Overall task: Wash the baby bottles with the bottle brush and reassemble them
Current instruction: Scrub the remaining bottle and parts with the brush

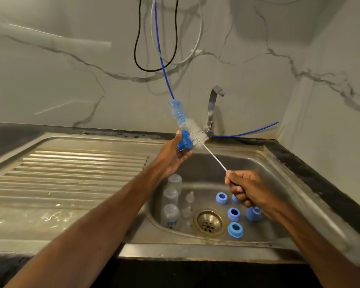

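So this is mid-wash, and my read is the small parts are getting scrubbed right now, not the bottles themselves. Far left, the ribbed drainboard is wet in patches. Then the left hand is up over the sink, thumb and curled fingers pinching a blue cap.

The bottle brush has its bristle head right against the cap's right edge, tip pointing up and to the left. Can't tell if any bristles are actually inside the cap. Next move, I'd guess, is lining the head up with the cap's opening and working it in with a twist, keeping the pinch firm so the cap doesn't slip.

Down in the basin: three clear bottles along the left wall, clear teats just beside them, the drain, then blue collar rings to its right. Nothing's screwed together yet, so reassembly looks a long way off.

The right hand is a closed fist round the brush handle. The thin wire stem runs up-left from it, so the working end sits well out from that grip, over by the left hand.
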